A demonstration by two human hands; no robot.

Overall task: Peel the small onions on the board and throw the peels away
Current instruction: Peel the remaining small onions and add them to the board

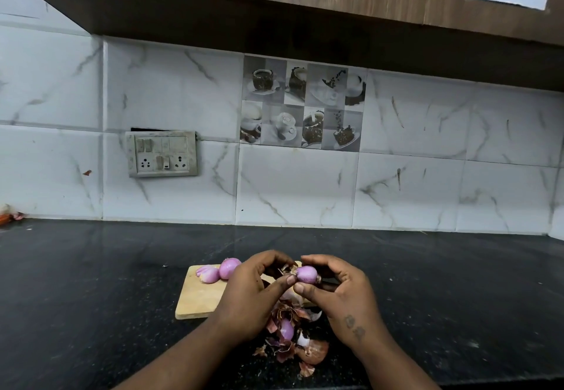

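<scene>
Forearms angle in from the near edge, hands meeting above the wooden board (pixel 198 298). Right hand (pixel 341 295) grips a small purple onion (pixel 306 275) between curled fingers and thumb. Left hand (pixel 250 292) pinches the dry skin at its left end. Peeled onions (pixel 230 267) lie at the board's far left corner. Peels (pixel 305 350) heap on the black counter (pixel 91 282) between the wrists.
</scene>
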